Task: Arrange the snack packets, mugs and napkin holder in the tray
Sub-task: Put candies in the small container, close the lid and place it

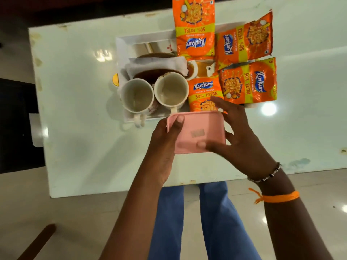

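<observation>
Both hands gripped the pink box (197, 135) above the table's (78, 109) near edge, the left hand (165, 147) with its fingers wrapped round the left side, the right hand (236, 141) clasping the right. In the tray (122, 45) beyond, two mugs (137, 95) stood at its near edge before the napkin holder (159, 66), with four snack packets (247, 83) crowding its right end.

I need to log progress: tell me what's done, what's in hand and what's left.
Done: two mugs, the napkin holder and four snack packets sit in or across the tray. In hand: left hand and right hand hold a pink box at the tray's near edge. Left: placing that box; the far packet overhangs the rim.
</observation>
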`<state>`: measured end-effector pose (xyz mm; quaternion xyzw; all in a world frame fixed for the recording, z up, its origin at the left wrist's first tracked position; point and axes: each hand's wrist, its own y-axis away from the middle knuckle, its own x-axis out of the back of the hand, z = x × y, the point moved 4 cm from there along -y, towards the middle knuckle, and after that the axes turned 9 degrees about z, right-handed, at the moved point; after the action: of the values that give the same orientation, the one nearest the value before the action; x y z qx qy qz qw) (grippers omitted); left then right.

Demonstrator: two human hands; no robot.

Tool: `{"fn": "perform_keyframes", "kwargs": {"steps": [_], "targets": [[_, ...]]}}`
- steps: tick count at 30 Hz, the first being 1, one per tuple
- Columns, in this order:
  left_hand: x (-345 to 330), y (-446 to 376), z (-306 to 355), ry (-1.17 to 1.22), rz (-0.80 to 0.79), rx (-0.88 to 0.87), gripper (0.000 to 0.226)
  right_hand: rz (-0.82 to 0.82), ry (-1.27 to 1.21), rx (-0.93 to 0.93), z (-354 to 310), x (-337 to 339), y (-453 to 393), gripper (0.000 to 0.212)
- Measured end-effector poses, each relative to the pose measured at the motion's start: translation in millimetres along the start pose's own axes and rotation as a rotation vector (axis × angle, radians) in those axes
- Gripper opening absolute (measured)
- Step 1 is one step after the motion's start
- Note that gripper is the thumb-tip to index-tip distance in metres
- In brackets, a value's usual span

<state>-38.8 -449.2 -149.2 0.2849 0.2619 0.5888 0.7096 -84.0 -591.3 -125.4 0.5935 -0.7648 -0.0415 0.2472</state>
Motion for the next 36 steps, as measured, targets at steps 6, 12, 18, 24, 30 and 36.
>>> {"fn": "perform_keyframes", "kwargs": {"steps": [6,12,18,24,30,36], "targets": [[18.0,3.0,10.1,-0.073,0.047,-0.082,0.046,0.476,-0.318,-0.378,7.7,-47.2,-5.4,0.039],[27.6,-1.2,-0.2,-0.069,0.259,-0.134,0.018,0.569,-0.160,-0.261,13.1,-58.8,-12.2,0.043],[23.1,-3.8,8.2,-0.032,0.246,-0.164,0.021,0.512,-0.176,-0.257,7.6,-53.0,-20.2,0.039],[40.0,-19.6,42.7,0.152,0.330,-0.218,0.021,0.363,-0.241,-0.202,-24.2,-40.7,-55.2,0.014],[51.7,-76.9,124.1,0.010,0.377,-0.331,0.018,0.293,-0.273,-0.129,-66.9,-29.4,-129.4,0.012],[52.6,-151.0,167.2,-0.301,0.456,-0.398,0.028,0.325,0.114,-0.110,-63.1,-36.1,-221.1,0.024]]}}
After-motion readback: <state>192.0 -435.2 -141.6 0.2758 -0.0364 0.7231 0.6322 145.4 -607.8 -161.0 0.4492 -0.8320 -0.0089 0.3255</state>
